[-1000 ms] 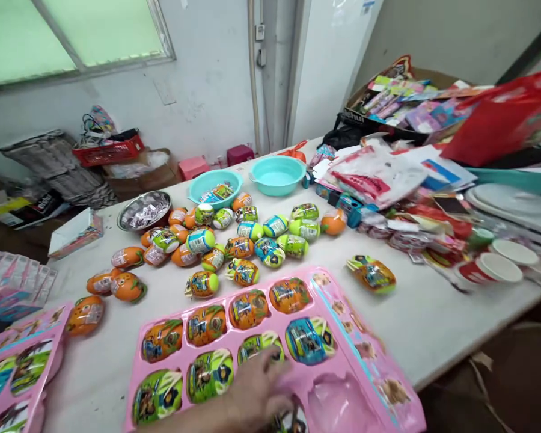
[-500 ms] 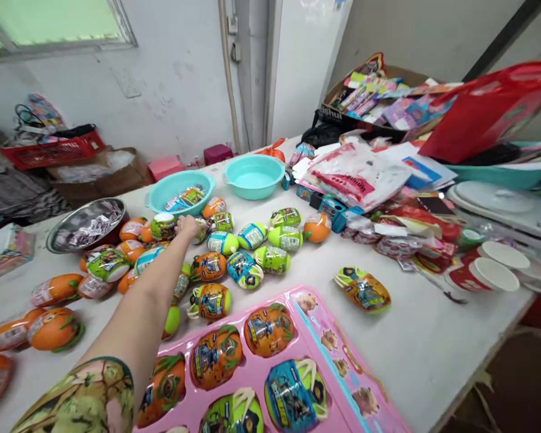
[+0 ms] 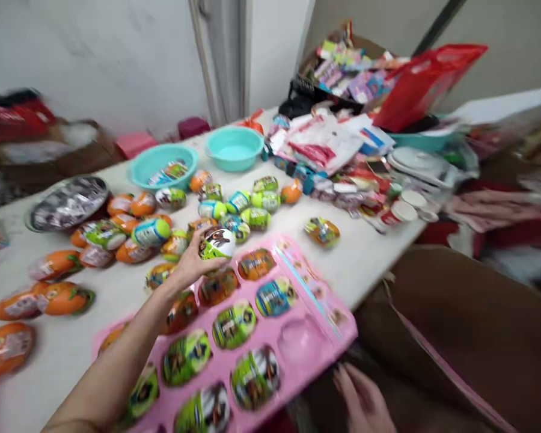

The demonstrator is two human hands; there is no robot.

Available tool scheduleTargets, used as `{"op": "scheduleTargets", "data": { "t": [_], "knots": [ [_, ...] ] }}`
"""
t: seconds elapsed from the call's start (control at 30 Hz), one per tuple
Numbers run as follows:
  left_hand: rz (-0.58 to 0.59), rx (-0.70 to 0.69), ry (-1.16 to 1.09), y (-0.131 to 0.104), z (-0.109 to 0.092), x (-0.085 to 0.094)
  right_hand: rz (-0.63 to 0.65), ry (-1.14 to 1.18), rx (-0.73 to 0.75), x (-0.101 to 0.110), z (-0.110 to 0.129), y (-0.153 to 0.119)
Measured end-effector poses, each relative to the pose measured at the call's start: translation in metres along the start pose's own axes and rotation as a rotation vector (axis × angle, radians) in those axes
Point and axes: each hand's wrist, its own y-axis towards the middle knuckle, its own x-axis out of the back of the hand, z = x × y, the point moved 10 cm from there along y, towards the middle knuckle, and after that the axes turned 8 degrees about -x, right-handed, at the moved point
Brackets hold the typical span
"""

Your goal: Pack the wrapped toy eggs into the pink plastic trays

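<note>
The left hand (image 3: 187, 264) gripped a green egg (image 3: 217, 242) above the pink tray (image 3: 324, 337); one pocket (image 3: 300, 340) remained empty, right hand (image 3: 365, 400) open.

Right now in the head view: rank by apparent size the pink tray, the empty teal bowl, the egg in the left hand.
1. pink tray, clearly largest, though nearest the camera.
2. empty teal bowl, farther away.
3. egg held in the left hand, smallest.

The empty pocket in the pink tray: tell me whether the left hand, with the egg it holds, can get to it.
Probably yes. The left hand holds a green egg above the pink tray, and the empty pocket lies open just beyond the filled ones, with nothing over it. The right hand sits by the tray's near edge, clear of it.
</note>
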Motion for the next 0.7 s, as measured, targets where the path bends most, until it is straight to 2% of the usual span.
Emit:
{"op": "scheduleTargets", "data": {
  "t": [0.03,0.07,0.17,0.23,0.27,0.33,0.37,0.47,0.6,0.7],
  "knots": [
    [0.089,-0.011,-0.050,-0.028,-0.017,-0.027,-0.003,0.055,-0.009,-0.001,-0.001,-0.003],
    [0.154,-0.013,-0.076,-0.054,-0.031,-0.053,-0.012,0.216,-0.047,-0.001,-0.007,-0.004],
    [0.258,-0.083,0.004,-0.109,-0.066,-0.128,-0.027,0.520,-0.298,-0.009,-0.036,0.006],
    [0.311,-0.215,0.120,-0.131,-0.086,-0.179,0.082,0.595,-0.420,-0.028,-0.042,0.021],
    [0.329,-0.278,0.190,-0.139,-0.093,-0.203,0.140,0.613,-0.431,-0.038,-0.038,0.030],
    [0.360,-0.360,0.346,-0.150,-0.097,-0.242,0.195,0.634,-0.386,-0.053,-0.028,0.049],
    [0.375,-0.378,0.418,-0.153,-0.094,-0.257,0.184,0.639,-0.360,-0.057,-0.025,0.056],
    [0.422,-0.403,0.581,-0.163,-0.087,-0.280,0.118,0.639,-0.320,-0.060,-0.029,0.066],
    [0.476,-0.426,0.712,-0.176,-0.088,-0.286,0.075,0.593,-0.295,-0.044,-0.041,0.059],
    [0.492,-0.427,0.753,-0.184,-0.091,-0.285,0.088,0.545,-0.268,-0.027,-0.040,0.053]
  ]
}}
